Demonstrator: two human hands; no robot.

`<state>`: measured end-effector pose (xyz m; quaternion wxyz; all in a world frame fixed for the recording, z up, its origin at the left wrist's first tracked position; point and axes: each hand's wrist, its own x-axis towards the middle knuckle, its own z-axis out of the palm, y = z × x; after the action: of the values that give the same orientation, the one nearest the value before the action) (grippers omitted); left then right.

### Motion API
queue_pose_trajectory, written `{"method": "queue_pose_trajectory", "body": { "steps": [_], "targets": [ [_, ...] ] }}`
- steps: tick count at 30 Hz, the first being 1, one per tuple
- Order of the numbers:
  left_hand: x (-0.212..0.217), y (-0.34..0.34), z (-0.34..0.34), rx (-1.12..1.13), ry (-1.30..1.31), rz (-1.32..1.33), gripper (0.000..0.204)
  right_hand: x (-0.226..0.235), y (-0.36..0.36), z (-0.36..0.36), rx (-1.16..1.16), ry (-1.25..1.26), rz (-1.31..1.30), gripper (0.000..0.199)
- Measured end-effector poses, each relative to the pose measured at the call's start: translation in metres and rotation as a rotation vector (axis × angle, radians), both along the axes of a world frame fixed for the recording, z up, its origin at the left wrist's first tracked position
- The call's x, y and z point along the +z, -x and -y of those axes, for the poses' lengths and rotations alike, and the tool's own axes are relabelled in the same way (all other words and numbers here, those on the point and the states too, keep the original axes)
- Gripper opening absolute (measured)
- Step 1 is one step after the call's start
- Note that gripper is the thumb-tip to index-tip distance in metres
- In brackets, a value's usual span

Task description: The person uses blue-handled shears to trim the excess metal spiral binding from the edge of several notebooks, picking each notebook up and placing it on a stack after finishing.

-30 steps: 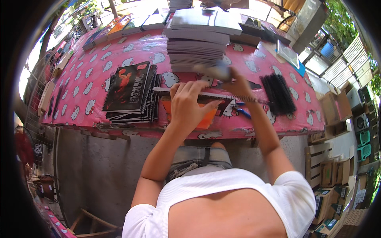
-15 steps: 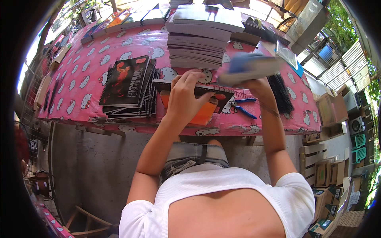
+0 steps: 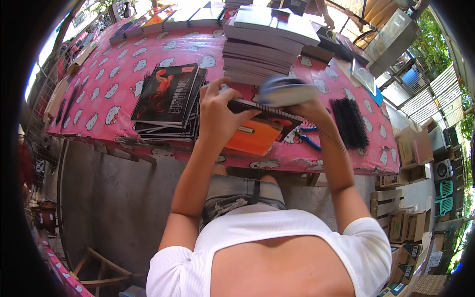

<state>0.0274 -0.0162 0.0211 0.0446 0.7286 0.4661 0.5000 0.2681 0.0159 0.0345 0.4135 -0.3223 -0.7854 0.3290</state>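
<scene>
My left hand [image 3: 216, 111] grips the left end of a dark-covered notebook [image 3: 291, 129], thumb in front and fingers behind. The notebook stands tilted, its wire-bound edge uppermost. Against its near side rests an orange block-like piece [image 3: 251, 141]. In my right hand [image 3: 309, 110] is a flat blue and off-white object [image 3: 287, 94], blurred by motion, so its kind is unclear. It is over the bound edge; whether they touch is hard to tell. A thin coil hangs beside my right wrist. Blue-handled pliers [image 3: 310, 142] lie just right of the notebook.
A pile of black spiral notebooks [image 3: 166, 96] sits to the left. Beyond my hands rises a tall paper stack [image 3: 262, 57]. Black binding coils [image 3: 349, 121] lie at the right on the pink patterned tablecloth [image 3: 99, 106]. Another person's arm [image 3: 324, 12] shows at the far side.
The blue and off-white object has come left and down over the bound edge. My left hand and the notebook sit slightly differently, and the whole view has shifted a little.
</scene>
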Motion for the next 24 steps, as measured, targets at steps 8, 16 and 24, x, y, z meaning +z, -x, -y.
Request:
{"method": "queue_pose_trajectory", "body": {
  "steps": [8,16,24],
  "targets": [
    [0.008,0.015,-0.005,-0.018,0.115,0.181,0.05,0.002,0.02,-0.036,-0.157,0.202,0.457,0.052],
    [-0.021,0.018,-0.002,-0.15,0.28,0.688,0.05,-0.007,0.025,-0.049,-0.086,0.294,0.266,0.043],
    [-0.038,0.022,-0.003,-0.232,0.177,0.925,0.043,0.003,0.056,-0.039,0.162,0.393,-0.233,0.043]
  ]
}}
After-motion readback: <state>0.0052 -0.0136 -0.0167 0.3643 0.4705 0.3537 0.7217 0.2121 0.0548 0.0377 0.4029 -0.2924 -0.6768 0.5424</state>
